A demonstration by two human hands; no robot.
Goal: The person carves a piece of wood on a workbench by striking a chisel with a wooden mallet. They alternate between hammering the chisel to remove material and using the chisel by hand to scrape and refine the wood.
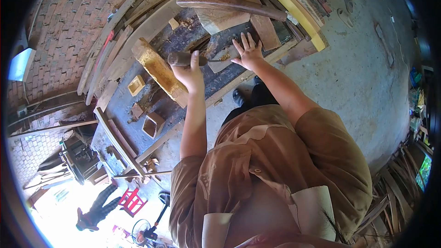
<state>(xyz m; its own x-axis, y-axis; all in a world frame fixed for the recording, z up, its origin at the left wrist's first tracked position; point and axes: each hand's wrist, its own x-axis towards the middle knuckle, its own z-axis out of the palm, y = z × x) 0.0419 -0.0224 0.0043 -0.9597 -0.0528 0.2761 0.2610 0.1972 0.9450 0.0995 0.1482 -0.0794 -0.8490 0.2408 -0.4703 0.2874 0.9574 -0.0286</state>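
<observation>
My left hand (pixel 187 77) is wrapped round the thick dark handle of a chisel-like tool (pixel 178 59), whose thin metal end points right. Fingers spread, my right hand (pixel 250 57) rests palm down near a flat wood piece (pixel 219 66) with shavings on it, just beyond the tool's tip. A hollowed yellowish wooden block (pixel 158 73) lies to the left of my left hand. Farther forward are a large pale board (pixel 219 18) and a long rounded brown timber (pixel 229 6).
The dark workbench (pixel 172 103) carries two small hollow wooden boxes (pixel 136 85) and scraps. Long planks (pixel 110 62) line its far side by a brick wall (pixel 82 14). A person (pixel 96 209), a red stool (pixel 132 202) and a fan (pixel 143 232) are at lower left.
</observation>
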